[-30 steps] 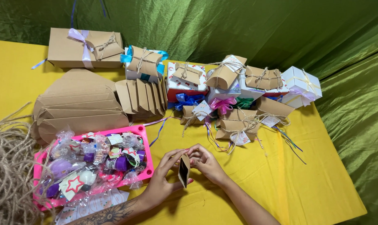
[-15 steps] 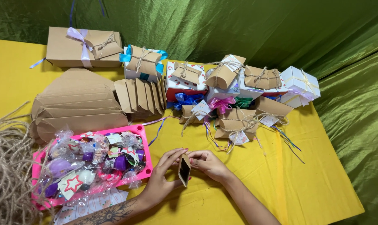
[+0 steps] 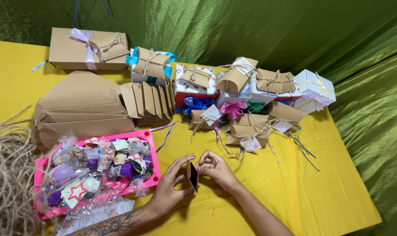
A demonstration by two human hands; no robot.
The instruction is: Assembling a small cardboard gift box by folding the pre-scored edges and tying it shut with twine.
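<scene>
Small flat brown card box (image 3: 192, 175) near middle of yellow table (image 3: 321, 192), just right of pink tray (image 3: 151, 136). Left hand (image 3: 170, 188) and right hand (image 3: 216, 169) both pinch it. Looks light, thin, bends easily. Best hold by edges, gently.

Two hands (image 3: 170, 188) share one small kraft box (image 3: 192, 175); one pink tray (image 3: 150, 136), two white cube boxes (image 3: 314, 87) and one twine heap (image 3: 8, 175) surround them.

One head-worn view is aimed steeply down at the yellow table (image 3: 294, 183), hands seen close at the bottom edge.
</scene>
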